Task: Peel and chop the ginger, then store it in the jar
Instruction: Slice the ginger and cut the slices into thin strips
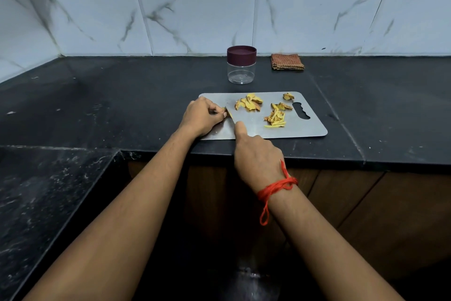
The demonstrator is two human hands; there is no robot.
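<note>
Left hand [202, 116]: the fingers are curled in, with the tips bunched and holding down a small ginger piece [228, 112] on the left end of the cutting board [263, 131].
Right hand [256, 161]: it is wrapped around the handle of a knife [233, 123], and the forefinger lies straight along the back of the blade. The palm hides the handle.
Knife: the blade runs forward from the right forefinger to just beside the left fingertips, where it touches the ginger piece.
Cut strips [275, 117]: a loose yellow heap on the board, to the right of the right forefinger and apart from both hands.
Peelings [249, 103]: a pile of skin and slices beyond the fingers, towards the far edge of the board. A few more scraps [281, 106] lie further right, near the board's handle slot.
Jar [241, 73]: clear and upright on the black counter [122, 95], past the far edge of the board and well beyond the fingertips. Its dark maroon lid [241, 54] is on.
Cloth [287, 62]: folded and checked, to the right of the jar against the tiled wall.
Red thread [275, 187]: tied around the right wrist, with one loose loop hanging down.
</note>
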